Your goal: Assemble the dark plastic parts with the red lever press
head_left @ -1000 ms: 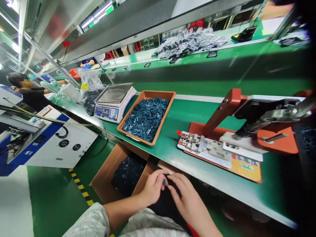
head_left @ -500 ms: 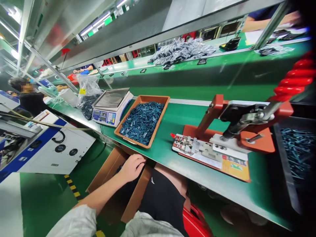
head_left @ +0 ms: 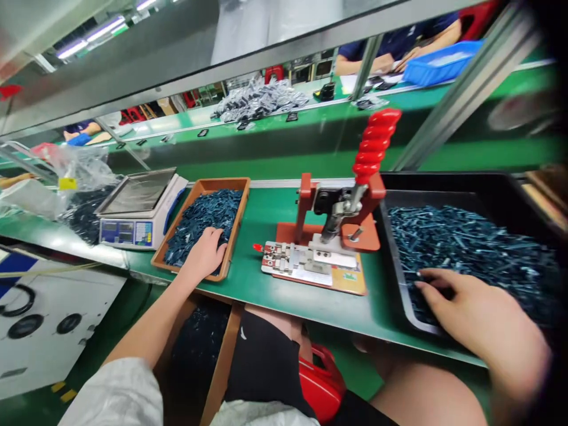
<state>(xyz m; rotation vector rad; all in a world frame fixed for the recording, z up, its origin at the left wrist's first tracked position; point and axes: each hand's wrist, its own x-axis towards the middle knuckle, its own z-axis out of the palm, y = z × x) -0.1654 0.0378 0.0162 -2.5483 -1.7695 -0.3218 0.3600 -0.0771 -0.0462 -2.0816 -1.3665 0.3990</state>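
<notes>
My left hand (head_left: 203, 255) lies on the dark blue metal parts (head_left: 202, 219) heaped in a shallow orange-brown tray (head_left: 199, 187), its fingers spread near the tray's near edge. My right hand (head_left: 461, 300) reaches into a black tray (head_left: 390, 260) at the right, with its fingertips among loose blue-grey metal pins (head_left: 465, 248). Whether it holds a pin is hidden. Between my hands stands a hand press (head_left: 341, 207) with a red ribbed lever, above a metal jig plate (head_left: 293, 260). Neither hand touches it.
A digital scale (head_left: 135, 232) stands left of the orange-brown tray, next to a plastic bag of dark parts (head_left: 82, 168). Below the green bench edge sits a cardboard box of dark parts (head_left: 197, 349). A co-worker (head_left: 394, 44) sits across the far bench beside a blue crate (head_left: 439, 62).
My left hand has moved from the cardboard box up to the orange-brown tray. My right hand has come into the black tray. The view has swung right, showing that tray fully.
</notes>
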